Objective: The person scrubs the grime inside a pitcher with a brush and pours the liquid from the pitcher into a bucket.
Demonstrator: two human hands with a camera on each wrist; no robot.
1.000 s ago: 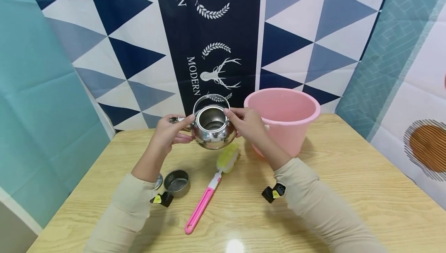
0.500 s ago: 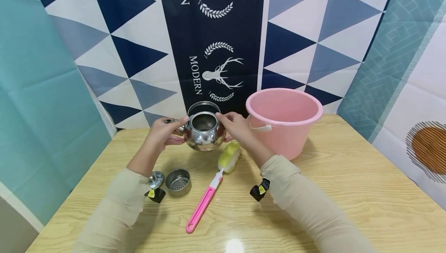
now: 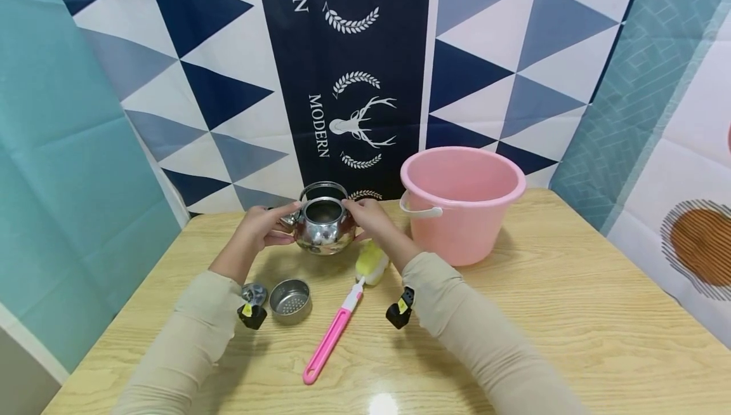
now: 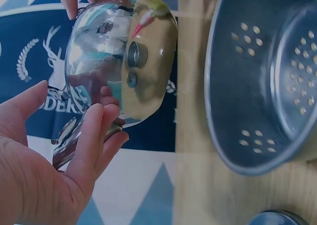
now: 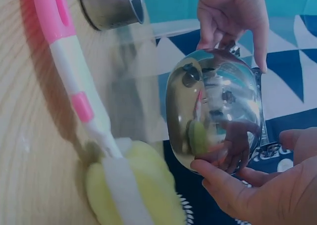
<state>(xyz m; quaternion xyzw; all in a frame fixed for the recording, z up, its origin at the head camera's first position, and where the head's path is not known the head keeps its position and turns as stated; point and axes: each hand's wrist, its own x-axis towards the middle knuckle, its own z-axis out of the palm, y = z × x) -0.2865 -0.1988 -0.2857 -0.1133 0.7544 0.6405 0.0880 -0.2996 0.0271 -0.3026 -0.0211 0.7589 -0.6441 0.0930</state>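
A shiny steel teapot [image 3: 324, 234], lidless with its loop handle raised, is between both hands low over the back of the table. My left hand [image 3: 258, 230] grips its left side at the spout [image 4: 74, 143], the thumb near the rim. From the right, my right hand [image 3: 368, 217] holds the round body, with its thumb at the top and fingers against the side. The right wrist view shows the fingertips on the teapot's body [image 5: 218, 106]. Below, a perforated steel strainer cup [image 3: 290, 299] and a small metal lid [image 3: 254, 293] lie on the table.
A sponge brush [image 3: 334, 332] with a pink handle lies on the wooden table [image 3: 548, 313], its yellow-and-white head near the right forearm. A pink bucket [image 3: 457, 224] with a white handle stands back right. A patterned cloth [image 3: 228, 85] hangs behind.
Both hands have moved left and lower, carrying the teapot toward the table, away from the bucket. The bucket's handle and the small lid have come into fuller view.
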